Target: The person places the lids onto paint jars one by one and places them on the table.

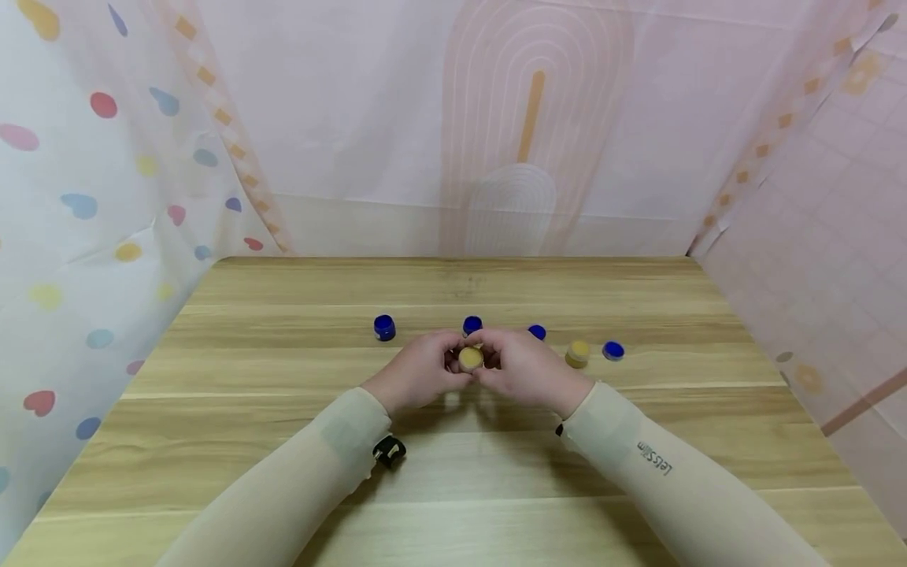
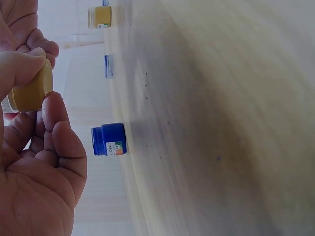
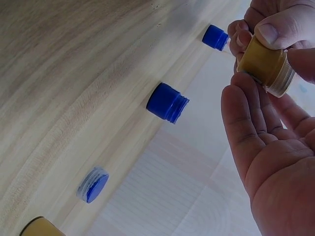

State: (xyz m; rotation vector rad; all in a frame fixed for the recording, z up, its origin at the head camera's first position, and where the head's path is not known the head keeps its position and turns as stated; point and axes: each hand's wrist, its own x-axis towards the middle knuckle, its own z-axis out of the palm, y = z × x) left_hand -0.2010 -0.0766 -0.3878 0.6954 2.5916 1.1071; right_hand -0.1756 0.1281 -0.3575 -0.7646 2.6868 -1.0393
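Both hands meet around a small yellow paint jar, held above the table with its clear lid end up. The left hand grips the yellow body, its thumb on one side and fingers on the other in the left wrist view. At the clear lid end, the thumb and fingers of the right hand pinch the jar, as the right wrist view shows. Just beyond the hands stands an uncapped blue paint jar, its threaded neck bare in the right wrist view.
Another blue jar stands left of the hands. On the right are a blue-stained lid, partly behind the right hand, a second yellow jar and another blue-stained lid. Curtains enclose the wooden table.
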